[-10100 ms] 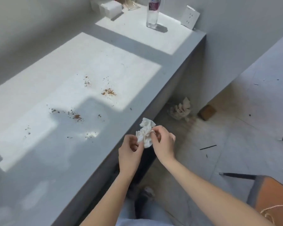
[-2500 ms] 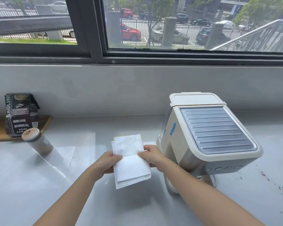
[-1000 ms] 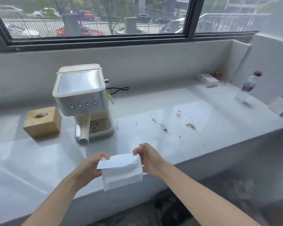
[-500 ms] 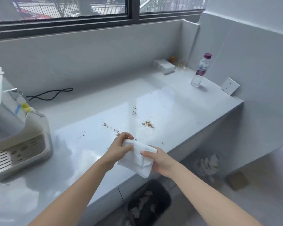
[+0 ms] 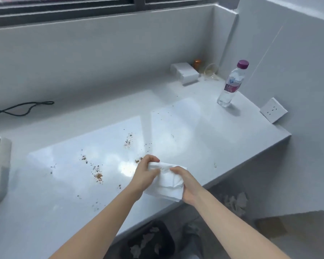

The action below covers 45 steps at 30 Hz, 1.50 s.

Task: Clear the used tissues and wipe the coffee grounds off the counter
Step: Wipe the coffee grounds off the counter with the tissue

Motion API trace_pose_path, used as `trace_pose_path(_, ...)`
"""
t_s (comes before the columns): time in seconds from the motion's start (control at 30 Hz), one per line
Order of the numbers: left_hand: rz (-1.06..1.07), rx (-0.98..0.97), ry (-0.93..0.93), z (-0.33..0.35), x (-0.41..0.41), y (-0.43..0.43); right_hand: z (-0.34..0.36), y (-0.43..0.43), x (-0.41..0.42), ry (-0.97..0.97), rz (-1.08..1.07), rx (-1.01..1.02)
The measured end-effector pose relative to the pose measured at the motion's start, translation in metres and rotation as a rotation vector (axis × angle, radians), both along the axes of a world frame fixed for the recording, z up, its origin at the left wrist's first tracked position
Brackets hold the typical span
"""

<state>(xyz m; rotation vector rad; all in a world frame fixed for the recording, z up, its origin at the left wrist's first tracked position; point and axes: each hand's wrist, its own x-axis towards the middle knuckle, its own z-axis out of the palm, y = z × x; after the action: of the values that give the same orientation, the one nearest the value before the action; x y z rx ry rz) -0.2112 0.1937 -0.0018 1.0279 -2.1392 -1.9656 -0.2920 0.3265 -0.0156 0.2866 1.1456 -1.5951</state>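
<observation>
My left hand (image 5: pixel 144 172) and right hand (image 5: pixel 187 186) both pinch the fresh tissue (image 5: pixel 166 186) above the counter (image 5: pixel 204 137) near edge. I'd fold it into a pad, press flat, and sweep the coffee grounds (image 5: pixel 98 177), scattered just left, one way.

single head view: wide-angle, looks forward and down over the counter (image 5: pixel 204 131) from its front edge, close, toward the window wall (image 5: pixel 101 58).
</observation>
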Motion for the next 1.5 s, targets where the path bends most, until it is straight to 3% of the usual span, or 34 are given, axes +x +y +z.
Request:
trace_pose_path(0.33, 0.312, -0.023, 0.021, -0.014, -0.091, 0.048, -0.004, 0.011, -0.115, -0.012, 0.237, 0.066)
trace_pose_path(0.67, 0.487, 0.047, 0.008, -0.017, -0.088, 0.066, -0.003, 0.017, -0.121, 0.050, 0.349, 0.057)
trace_pose_path(0.73, 0.501, 0.111, 0.007, -0.014, -0.079, 0.066, 0.000, 0.016, -0.122, 0.109, 0.406, 0.046)
trace_pose_path(0.9, 0.483, 0.495, 0.061, -0.010, -0.066, 0.063, -0.005, 0.010, -0.121, 0.201, 0.520, -0.013)
trace_pose_path(1.07, 0.639, 0.787, 0.118, -0.006, -0.068, 0.058, 0.001, -0.019, -0.126, 0.400, 0.653, 0.007)
trace_pose_path(1.27, 0.930, 0.917, 0.444, -0.013, -0.068, 0.054, 0.000, -0.060, -0.126, 0.670, 0.809, -0.110)
trace_pose_path(1.5, 1.158, 1.010, 0.522, -0.021, -0.064, 0.048, -0.018, -0.085, -0.106, 0.847, 0.870, -0.103)
